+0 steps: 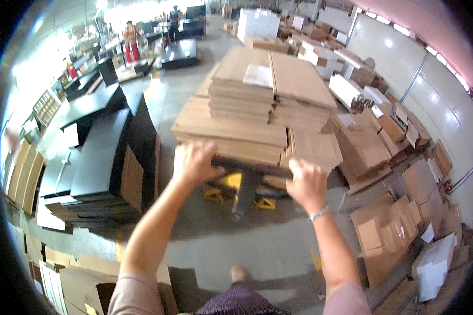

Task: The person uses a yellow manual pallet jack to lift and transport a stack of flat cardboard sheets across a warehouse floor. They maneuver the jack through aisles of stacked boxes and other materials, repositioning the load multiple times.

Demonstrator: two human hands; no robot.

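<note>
Both arms reach forward to the dark crossbar handle (255, 167) of a pallet jack. My left hand (195, 161) is closed round the handle's left end, and my right hand (307, 182), with a band on its wrist, is wrapped round the right end. Beneath the handle, yellow parts of the pallet jack (232, 180) show, slightly blurred. Just beyond it rises a load of flat brown cardboard (236, 134) in several stacks, with a white sheet (258, 75) on top. The cardboard hides the forks.
Black panels (101, 152) stand stacked at the left, near the load. Flattened cartons (365, 142) and cardboard pieces (391, 228) line the right side by a pale wall (391, 52). White boxes (258, 23) stand farther back. A person (132, 39) is far off at upper left. Grey floor (215, 249) lies underfoot.
</note>
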